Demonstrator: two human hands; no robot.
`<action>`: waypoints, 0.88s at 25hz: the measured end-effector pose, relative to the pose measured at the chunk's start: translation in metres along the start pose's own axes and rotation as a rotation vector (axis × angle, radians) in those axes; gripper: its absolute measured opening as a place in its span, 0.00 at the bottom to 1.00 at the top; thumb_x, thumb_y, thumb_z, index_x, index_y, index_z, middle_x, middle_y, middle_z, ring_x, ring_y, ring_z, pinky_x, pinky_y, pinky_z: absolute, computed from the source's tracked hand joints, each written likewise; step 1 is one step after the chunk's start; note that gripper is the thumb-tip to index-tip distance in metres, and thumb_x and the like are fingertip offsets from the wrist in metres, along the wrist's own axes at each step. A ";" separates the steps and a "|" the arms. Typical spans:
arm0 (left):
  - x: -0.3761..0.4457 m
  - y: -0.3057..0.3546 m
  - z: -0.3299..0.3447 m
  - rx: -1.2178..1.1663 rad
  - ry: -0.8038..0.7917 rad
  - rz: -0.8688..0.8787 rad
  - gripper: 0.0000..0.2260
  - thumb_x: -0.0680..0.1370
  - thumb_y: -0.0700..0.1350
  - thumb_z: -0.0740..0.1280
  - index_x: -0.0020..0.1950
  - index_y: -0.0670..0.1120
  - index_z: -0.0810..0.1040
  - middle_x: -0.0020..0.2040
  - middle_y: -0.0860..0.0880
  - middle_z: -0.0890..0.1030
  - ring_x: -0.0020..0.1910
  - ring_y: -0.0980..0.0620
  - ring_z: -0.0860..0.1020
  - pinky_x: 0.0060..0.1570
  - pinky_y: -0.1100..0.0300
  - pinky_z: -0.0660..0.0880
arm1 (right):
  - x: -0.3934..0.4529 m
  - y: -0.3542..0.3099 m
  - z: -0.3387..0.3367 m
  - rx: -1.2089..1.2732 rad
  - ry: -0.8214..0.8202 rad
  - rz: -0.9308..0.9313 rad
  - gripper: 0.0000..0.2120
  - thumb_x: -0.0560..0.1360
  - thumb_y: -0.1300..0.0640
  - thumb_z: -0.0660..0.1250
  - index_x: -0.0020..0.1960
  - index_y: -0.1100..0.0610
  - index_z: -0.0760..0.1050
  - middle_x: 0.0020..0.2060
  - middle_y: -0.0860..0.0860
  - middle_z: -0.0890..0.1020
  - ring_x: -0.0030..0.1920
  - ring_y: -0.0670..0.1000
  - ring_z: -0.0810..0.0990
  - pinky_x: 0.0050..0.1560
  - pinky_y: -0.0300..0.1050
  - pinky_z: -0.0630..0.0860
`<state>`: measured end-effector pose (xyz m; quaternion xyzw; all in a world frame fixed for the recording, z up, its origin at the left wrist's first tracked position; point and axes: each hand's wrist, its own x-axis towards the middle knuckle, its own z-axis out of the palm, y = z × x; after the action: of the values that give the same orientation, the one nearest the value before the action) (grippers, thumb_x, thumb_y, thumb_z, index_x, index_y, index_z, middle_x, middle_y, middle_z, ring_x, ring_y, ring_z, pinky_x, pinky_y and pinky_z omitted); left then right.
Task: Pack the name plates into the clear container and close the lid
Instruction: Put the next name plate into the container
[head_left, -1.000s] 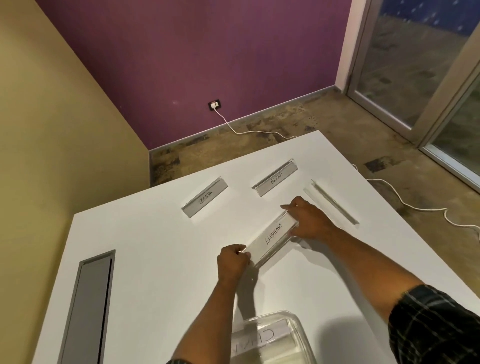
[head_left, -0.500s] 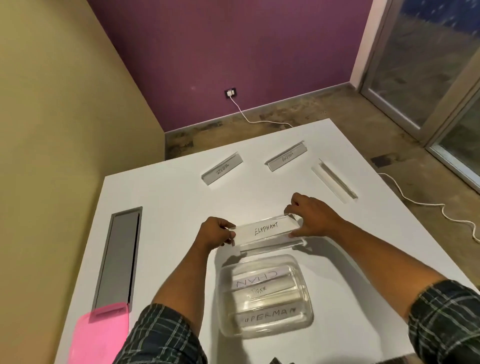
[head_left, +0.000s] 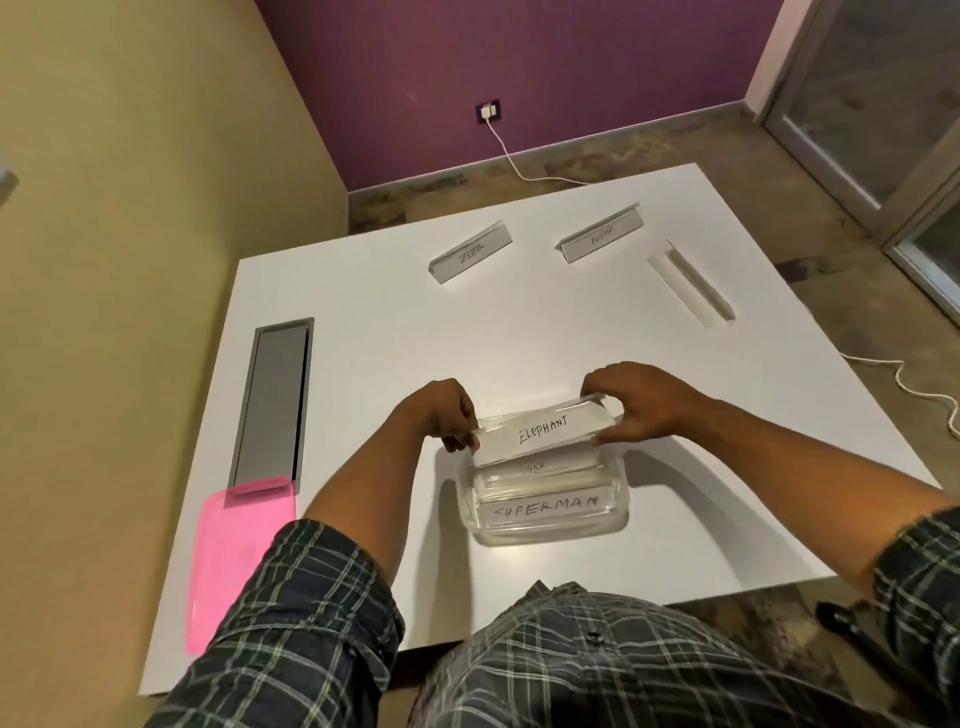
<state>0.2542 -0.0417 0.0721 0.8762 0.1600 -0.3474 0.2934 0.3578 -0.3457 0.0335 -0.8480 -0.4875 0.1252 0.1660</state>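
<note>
From the head camera, both hands pinch one name plate marked ELEPHANT (head_left: 543, 429) by its ends — the left hand (head_left: 441, 415) closed on the left end, the right hand (head_left: 636, 408) closed on the right end. The plate's long axis runs left to right, its right end slightly higher, lettered face toward the camera. It sits over the open clear container (head_left: 548, 491), touching or just above the plates inside — I cannot tell which. The pink lid (head_left: 236, 551) lies well apart at the left table edge.

Purple wall (head_left: 519, 78), tan wall (head_left: 130, 208), white table (head_left: 389, 338)
</note>
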 end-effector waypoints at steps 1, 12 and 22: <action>0.000 -0.001 0.005 0.030 0.002 0.003 0.10 0.68 0.38 0.80 0.47 0.37 0.85 0.35 0.45 0.86 0.32 0.50 0.84 0.43 0.57 0.83 | -0.003 -0.003 0.005 -0.008 -0.002 0.003 0.23 0.64 0.35 0.74 0.52 0.46 0.73 0.45 0.41 0.79 0.46 0.48 0.77 0.46 0.49 0.76; 0.006 -0.019 0.068 0.648 0.270 0.109 0.09 0.74 0.41 0.69 0.53 0.49 0.83 0.53 0.47 0.83 0.50 0.44 0.82 0.48 0.56 0.77 | -0.007 -0.026 0.041 -0.288 -0.074 0.097 0.26 0.66 0.40 0.75 0.56 0.52 0.72 0.43 0.49 0.83 0.45 0.56 0.80 0.41 0.46 0.68; 0.011 -0.024 0.081 0.795 0.349 0.143 0.09 0.78 0.41 0.66 0.57 0.47 0.78 0.55 0.45 0.81 0.54 0.43 0.81 0.52 0.55 0.72 | 0.010 -0.042 0.058 -0.584 -0.210 0.075 0.22 0.70 0.57 0.72 0.60 0.57 0.68 0.47 0.53 0.83 0.47 0.57 0.82 0.54 0.49 0.67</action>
<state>0.2080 -0.0728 0.0071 0.9754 0.0002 -0.2074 -0.0747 0.3077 -0.3083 -0.0026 -0.8597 -0.4856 0.0731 -0.1406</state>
